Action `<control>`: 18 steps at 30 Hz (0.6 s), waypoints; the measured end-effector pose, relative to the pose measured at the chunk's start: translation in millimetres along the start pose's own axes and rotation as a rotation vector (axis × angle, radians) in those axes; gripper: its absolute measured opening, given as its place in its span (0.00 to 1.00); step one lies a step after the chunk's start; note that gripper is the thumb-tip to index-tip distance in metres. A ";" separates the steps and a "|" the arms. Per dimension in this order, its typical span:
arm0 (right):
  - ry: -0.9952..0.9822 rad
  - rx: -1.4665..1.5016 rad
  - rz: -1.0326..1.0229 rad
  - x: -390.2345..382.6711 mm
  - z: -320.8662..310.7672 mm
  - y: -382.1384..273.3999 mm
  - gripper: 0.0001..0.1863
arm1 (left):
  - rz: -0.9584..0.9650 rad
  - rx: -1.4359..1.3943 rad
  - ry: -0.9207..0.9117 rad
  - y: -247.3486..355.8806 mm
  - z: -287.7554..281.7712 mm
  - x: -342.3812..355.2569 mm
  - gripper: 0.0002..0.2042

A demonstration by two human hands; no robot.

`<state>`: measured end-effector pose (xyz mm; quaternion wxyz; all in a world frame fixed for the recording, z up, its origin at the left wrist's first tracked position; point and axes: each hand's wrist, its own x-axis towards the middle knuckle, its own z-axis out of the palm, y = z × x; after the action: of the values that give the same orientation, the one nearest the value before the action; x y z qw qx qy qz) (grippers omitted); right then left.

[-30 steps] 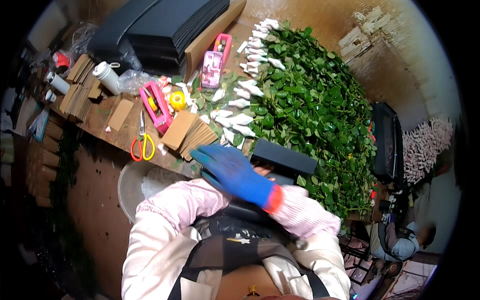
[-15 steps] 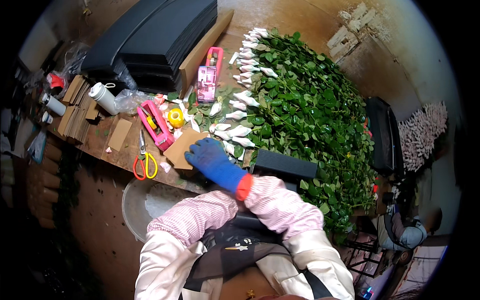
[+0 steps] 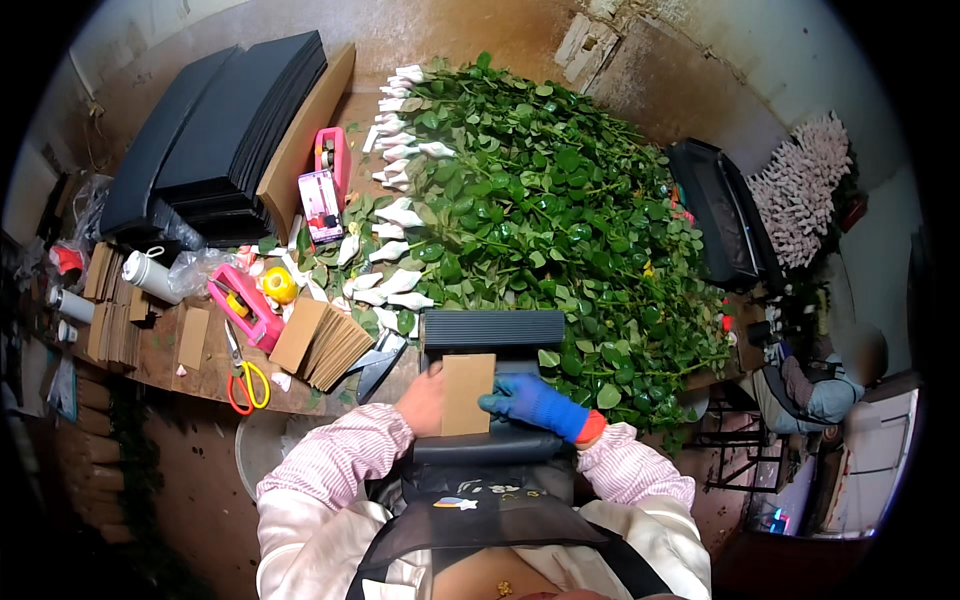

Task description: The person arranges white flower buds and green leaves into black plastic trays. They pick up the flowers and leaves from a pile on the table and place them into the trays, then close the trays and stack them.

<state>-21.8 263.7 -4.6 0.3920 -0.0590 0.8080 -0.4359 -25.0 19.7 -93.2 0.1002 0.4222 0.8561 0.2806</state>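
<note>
A small tan cardboard piece [image 3: 468, 395] stands up between my hands, in front of a black ribbed stand [image 3: 492, 329]. My bare left hand [image 3: 421, 403] grips its left edge, with some fingers hidden behind it. At the right edge, my right hand [image 3: 538, 406] in a blue glove pinches it between thumb and fingers. To the left, a fanned stack of similar cardboard [image 3: 330, 345] lies on the wooden table. Leafy stems [image 3: 570, 220] fill the table beyond the stand, their white-wrapped heads [image 3: 397, 250] pointing left.
Red-and-yellow-handled scissors [image 3: 243, 375] lie near the table's front edge. Beside the stack are a pink tape dispenser [image 3: 247, 308] and a yellow tape roll [image 3: 279, 285]. A phone [image 3: 320, 205] leans farther back, near black stacked sheets [image 3: 235, 130]. Another person [image 3: 830, 390] sits at the right.
My right hand has left the cardboard stack and come back right, in front of me. My left hand, hidden before, now shows. A single cardboard piece is between both hands. The view has shifted.
</note>
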 end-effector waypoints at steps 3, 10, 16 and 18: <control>0.023 -0.033 0.031 18.8 9.0 13.6 0.23 | 0.078 0.175 0.090 -16.9 -22.8 -27.6 0.32; 0.124 -0.460 -0.060 29.2 16.1 20.0 0.27 | 0.124 0.070 0.350 11.6 -55.0 -39.3 0.18; 0.105 -0.543 -0.262 -2.9 -11.3 -27.6 0.17 | 0.043 0.061 0.369 34.6 -50.8 -8.4 0.07; 0.192 -0.117 -0.502 -14.4 -46.3 -36.7 0.16 | 0.017 0.059 0.280 35.4 -54.0 -8.3 0.07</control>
<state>-52.7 277.9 45.8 0.1892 -0.2385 0.8253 -0.4755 -18.3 9.1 -29.4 -0.0351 0.3887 0.8660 0.3125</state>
